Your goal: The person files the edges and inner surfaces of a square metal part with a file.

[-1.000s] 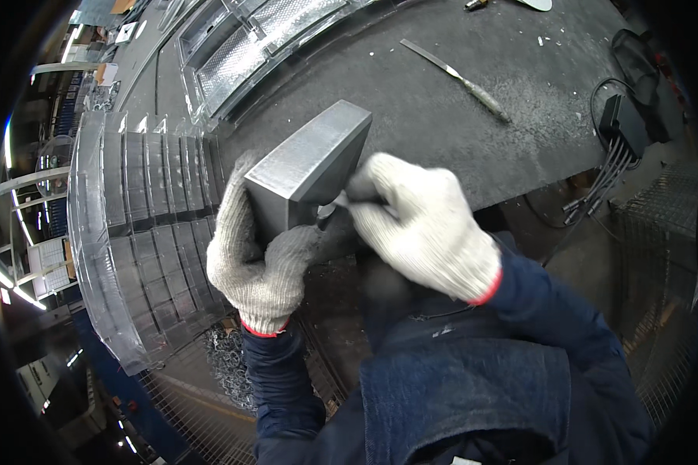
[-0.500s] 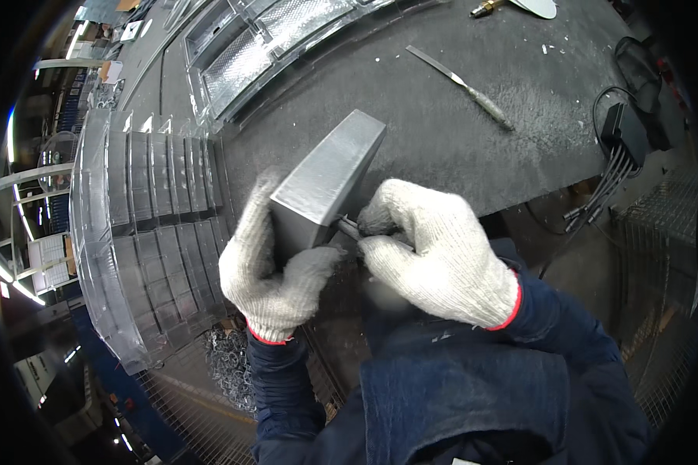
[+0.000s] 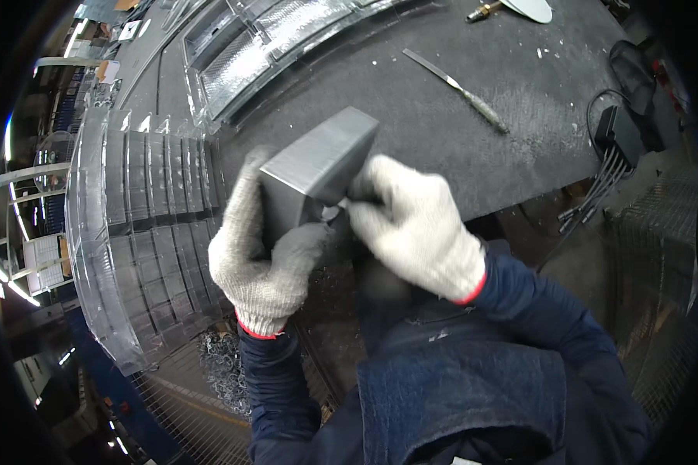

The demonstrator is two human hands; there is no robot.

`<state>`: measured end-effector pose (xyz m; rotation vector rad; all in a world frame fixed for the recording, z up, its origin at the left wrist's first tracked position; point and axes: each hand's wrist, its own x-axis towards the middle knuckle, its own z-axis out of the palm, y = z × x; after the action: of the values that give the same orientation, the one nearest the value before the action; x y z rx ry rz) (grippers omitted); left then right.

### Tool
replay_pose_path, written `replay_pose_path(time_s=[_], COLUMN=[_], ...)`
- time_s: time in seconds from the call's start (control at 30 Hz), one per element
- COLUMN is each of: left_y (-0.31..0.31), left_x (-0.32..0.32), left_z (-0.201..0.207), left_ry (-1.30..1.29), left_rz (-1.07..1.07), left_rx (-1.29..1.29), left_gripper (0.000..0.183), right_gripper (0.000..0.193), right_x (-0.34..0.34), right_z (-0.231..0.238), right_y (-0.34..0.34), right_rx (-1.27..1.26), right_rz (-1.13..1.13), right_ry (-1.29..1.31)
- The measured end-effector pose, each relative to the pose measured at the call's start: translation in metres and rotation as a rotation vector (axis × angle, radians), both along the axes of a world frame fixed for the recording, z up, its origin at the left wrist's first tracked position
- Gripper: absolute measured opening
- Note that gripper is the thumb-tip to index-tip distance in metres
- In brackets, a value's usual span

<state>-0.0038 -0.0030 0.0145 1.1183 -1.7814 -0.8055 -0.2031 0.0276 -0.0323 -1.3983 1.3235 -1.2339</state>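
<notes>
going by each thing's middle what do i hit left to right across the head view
See-through ribbed tray → gloved left hand → grey block → gloved right hand → thin flat tool with a handle → black box with cables.

Over at the frame's left I can see a clear ribbed plastic tray (image 3: 93, 256), with a heap of small metal pieces (image 3: 223, 376) below it. A slim file (image 3: 481, 108) lies on the dark bench (image 3: 426, 124), upper right of centre; a brass fitting (image 3: 485, 11) sits near the top edge, and a black box with grey cables (image 3: 614, 138) at far right.
</notes>
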Motion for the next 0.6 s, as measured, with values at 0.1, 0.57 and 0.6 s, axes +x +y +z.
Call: replay_pose_path(time_s=[0.1,0.57,0.6], left_y=[-0.011,0.012,0.007], left_x=[0.014,-0.031,-0.033], left_z=[-0.012,-0.088,-0.088], left_ry=[-0.144,0.297,0.311], left_rz=[-0.156,0.253,0.255], left_rx=[-0.277,0.168,0.113], left_gripper=[0.081,0.073,0.063], right_gripper=[0.016,0.015,0.015], right_x=[-0.001,-0.012,-0.013], right_z=[0.019,-0.023,-0.024], right_y=[0.023,-0.033,-0.034], right_rx=[-0.052,-0.010,-0.025], right_rz=[0.054,-0.078,-0.067], right_ry=[-0.067,0.033,0.026])
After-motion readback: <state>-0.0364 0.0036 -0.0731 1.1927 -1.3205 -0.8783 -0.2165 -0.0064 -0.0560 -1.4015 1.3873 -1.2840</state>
